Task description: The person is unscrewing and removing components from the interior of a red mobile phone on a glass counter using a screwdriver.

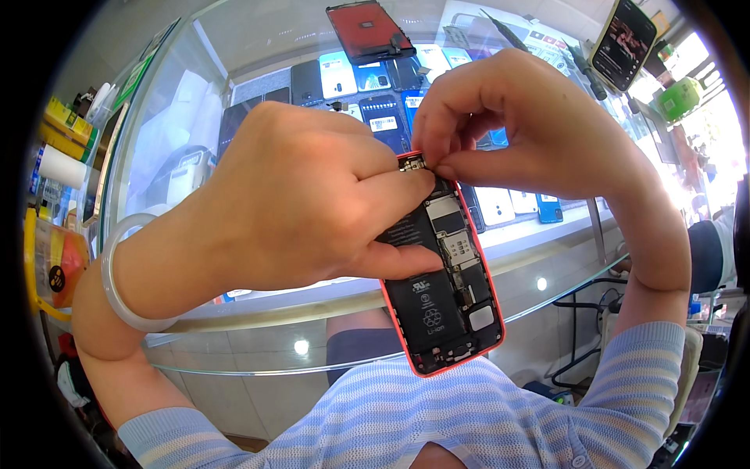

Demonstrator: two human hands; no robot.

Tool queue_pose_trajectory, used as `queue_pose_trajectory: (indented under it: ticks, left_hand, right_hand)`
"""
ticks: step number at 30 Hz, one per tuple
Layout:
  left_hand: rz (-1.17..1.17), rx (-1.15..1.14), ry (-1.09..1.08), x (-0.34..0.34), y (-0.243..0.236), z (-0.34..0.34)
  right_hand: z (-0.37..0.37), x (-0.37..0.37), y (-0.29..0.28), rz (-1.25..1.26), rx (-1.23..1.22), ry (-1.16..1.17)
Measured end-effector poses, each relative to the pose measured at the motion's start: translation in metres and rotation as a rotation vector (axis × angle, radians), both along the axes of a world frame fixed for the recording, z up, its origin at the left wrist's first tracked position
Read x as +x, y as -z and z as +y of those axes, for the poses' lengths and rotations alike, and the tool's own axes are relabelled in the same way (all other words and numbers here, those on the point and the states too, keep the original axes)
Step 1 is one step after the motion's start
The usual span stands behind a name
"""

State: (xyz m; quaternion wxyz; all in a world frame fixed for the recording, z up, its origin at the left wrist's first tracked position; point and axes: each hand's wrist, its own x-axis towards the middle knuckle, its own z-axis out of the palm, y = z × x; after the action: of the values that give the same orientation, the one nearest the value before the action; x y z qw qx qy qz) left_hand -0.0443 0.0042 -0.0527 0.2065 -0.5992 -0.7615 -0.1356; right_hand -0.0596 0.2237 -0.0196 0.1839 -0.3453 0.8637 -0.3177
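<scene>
An opened phone with a red frame (422,313) is tilted slightly above the display counter's front edge, its black battery and metal shields exposed. My left hand (305,195) grips it, fingers curled over its upper half and fingertips resting on the inside; a pale bangle (125,273) circles that wrist. My right hand (508,133) is pinched at the phone's top edge beside the small connectors (414,162); whatever is between its fingertips is hidden. Part of the top of the phone is covered by my fingers.
A glass counter (168,199) holds rows of phones (337,74). A red-and-black screen part (367,30) lies at the back, tools (508,31) and a propped phone (621,43) at right. Packages (62,125) line the left. Black cables (586,352) hang below at right.
</scene>
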Motion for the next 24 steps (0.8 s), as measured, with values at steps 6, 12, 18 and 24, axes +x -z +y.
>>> queue_pose_trajectory:
  ticks: [6, 12, 18, 24]
  left_hand:
    - [-0.083, 0.007, -0.020, 0.001, -0.002, 0.000]
    - [-0.065, -0.035, -0.017, 0.000, -0.003, 0.000]
    - [-0.054, -0.062, -0.024, 0.000, -0.003, -0.002]
    - [-0.082, -0.047, -0.037, 0.002, -0.006, 0.000]
  right_hand:
    - [0.002, -0.008, 0.006, -0.253, -0.170, 0.064]
    - [0.005, -0.013, 0.010, -0.341, -0.191, 0.074]
    - [0.005, -0.012, 0.016, -0.300, -0.242, 0.097]
    - [0.006, -0.010, 0.019, -0.297, -0.302, 0.093]
